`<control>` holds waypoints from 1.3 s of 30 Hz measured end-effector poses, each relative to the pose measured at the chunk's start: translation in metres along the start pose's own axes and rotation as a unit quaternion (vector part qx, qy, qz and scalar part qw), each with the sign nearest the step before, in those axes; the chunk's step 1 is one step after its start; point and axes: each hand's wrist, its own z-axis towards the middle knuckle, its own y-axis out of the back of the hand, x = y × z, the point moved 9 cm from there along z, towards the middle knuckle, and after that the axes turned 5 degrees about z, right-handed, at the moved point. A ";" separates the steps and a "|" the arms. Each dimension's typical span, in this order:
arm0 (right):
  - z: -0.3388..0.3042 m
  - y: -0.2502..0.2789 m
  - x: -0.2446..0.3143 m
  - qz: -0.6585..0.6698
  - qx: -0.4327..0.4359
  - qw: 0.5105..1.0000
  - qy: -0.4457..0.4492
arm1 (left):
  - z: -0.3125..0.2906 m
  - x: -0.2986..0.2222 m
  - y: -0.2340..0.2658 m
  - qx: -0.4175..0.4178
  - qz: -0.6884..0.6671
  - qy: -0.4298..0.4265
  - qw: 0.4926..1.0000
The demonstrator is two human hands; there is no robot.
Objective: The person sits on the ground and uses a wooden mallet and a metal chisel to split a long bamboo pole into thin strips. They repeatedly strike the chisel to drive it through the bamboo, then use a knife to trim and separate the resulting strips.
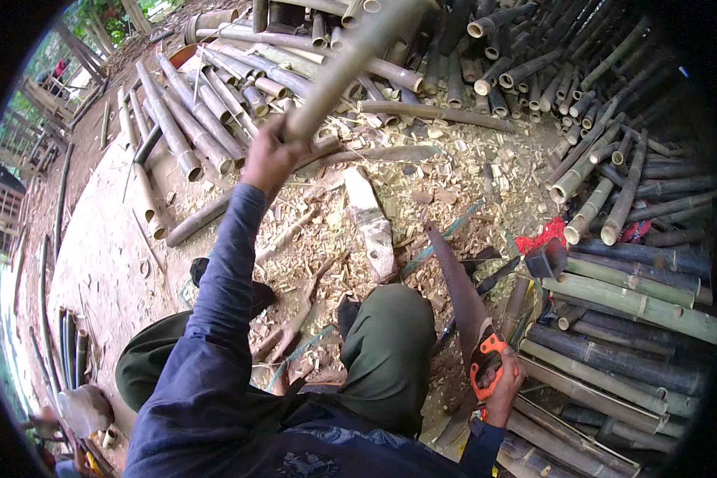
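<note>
In my right hand, low on the right, is a handsaw. Its orange handle is wrapped by my fingers, and the dark, brownish blade points up and away over the ground. My left arm stretches forward, and my left hand is closed around the near end of a bamboo pole. The pole slants up to the right, past the top edge, and is slightly blurred. Beyond my knee, between the two hands, a pale chopped piece of wood lies among wood chips.
Cut bamboo lengths lie in a pile at the far left. More bamboo is stacked at the far right and beside the saw. A red cloth and a dark container sit near that stack. A branch lies by my legs.
</note>
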 end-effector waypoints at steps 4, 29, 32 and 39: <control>0.009 -0.011 -0.009 0.010 0.048 0.999 -0.008 | -0.053 0.138 -0.043 0.130 0.350 -0.104 0.922; -0.004 0.020 -0.089 0.035 0.016 0.999 0.025 | -0.063 0.165 -0.269 0.244 0.465 -0.024 0.850; -0.016 -0.036 -0.034 -0.007 0.068 0.990 0.124 | -0.060 0.157 -0.278 0.317 0.449 0.009 0.835; 0.004 -0.155 0.006 -0.094 0.131 0.964 0.211 | -0.058 0.176 -0.272 0.265 0.427 -0.058 0.863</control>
